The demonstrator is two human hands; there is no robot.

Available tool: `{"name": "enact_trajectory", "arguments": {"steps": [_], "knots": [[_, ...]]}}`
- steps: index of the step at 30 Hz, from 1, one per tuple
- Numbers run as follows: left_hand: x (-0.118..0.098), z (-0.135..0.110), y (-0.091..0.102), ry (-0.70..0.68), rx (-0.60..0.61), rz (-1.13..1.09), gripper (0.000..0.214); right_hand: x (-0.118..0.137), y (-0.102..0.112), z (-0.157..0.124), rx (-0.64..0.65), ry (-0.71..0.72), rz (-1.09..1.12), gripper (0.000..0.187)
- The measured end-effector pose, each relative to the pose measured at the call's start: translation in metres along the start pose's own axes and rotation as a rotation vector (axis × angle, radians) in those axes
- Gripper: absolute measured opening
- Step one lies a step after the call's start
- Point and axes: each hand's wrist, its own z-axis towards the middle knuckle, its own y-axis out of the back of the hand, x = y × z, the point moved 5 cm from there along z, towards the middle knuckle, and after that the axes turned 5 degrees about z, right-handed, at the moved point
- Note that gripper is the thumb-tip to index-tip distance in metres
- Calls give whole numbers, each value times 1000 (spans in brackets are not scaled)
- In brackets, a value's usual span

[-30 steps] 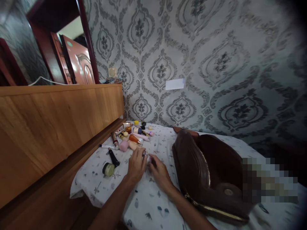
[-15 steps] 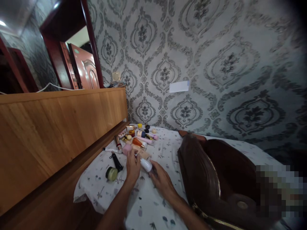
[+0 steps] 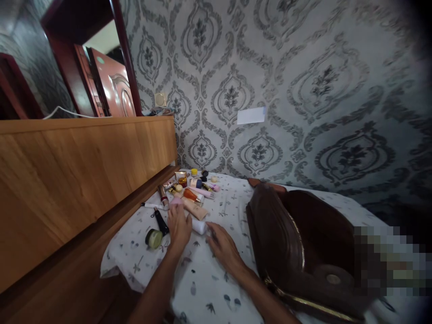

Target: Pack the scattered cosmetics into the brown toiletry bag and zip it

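Between the left hand (image 3: 178,226) and right hand (image 3: 223,246), a white bottle (image 3: 199,226) is showing; whether fingers are holding it, I cannot tell.

A white bottle (image 3: 198,226) is on its side, just left of middle. Its right end sits slightly nearer

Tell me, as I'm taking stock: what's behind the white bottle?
The peach tube lies behind the white bottle, with the orange bottle farther back. The left hand partly hides a pink item; whatever else it covers cannot be seen.
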Motion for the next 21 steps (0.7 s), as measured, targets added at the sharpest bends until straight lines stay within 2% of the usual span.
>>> {"name": "enact_trajectory", "arguments": {"steps": [5,10,15,21], "knots": [[8,23,12,80,17,215,35,0,0,0,2,-13,-5,39],[13,41,3,52,146,311,37,1,1,-1,-4,5,-5,39],[27,50,-3,-69,278,207,40,1,2,-1,-31,12,-14,37],[34,62,1,-242,428,70,40,6,3,1,13,-15,-22,35]]}}
